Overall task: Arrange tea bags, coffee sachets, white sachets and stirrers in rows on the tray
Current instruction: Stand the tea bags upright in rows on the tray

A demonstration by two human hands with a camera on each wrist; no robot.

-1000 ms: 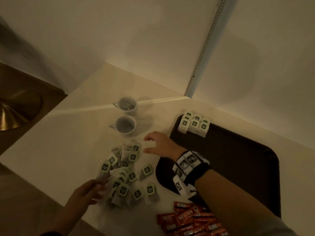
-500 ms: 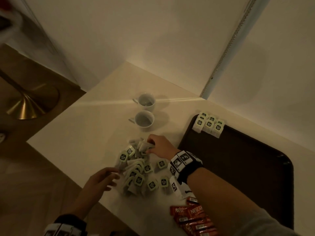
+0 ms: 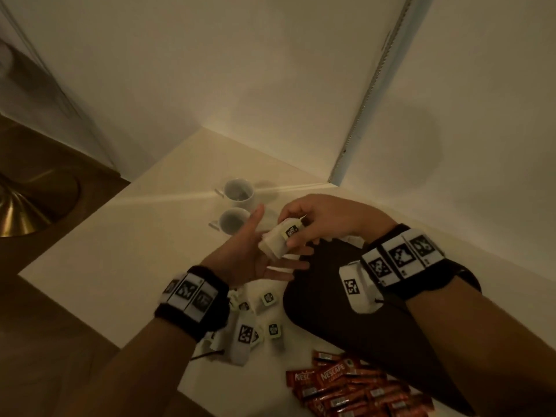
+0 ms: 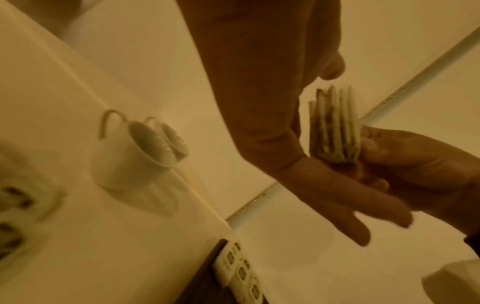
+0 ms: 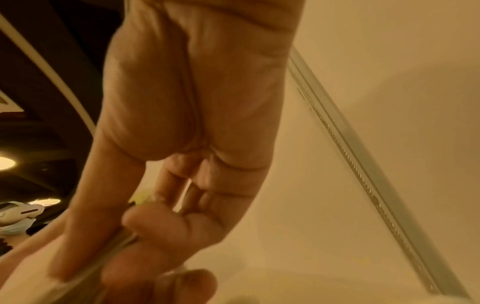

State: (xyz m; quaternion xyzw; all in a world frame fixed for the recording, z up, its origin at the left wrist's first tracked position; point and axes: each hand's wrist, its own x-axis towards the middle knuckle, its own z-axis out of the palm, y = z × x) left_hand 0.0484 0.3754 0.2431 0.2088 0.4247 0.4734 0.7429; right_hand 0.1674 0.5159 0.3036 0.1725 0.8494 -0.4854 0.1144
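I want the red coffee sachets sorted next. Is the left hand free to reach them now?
Probably not yet. The left hand lies open under the stack of white tea bags that the right hand grips; the red Nescafe coffee sachets lie uncovered on the table.

Matt paper tea bags [image 3: 278, 240] between the hands; glossy white ceramic cups [image 3: 239, 192] beyond them; smooth dark tray [image 3: 328, 299] beneath; shiny foil coffee sachets [image 3: 346, 386] nearest the wearer.
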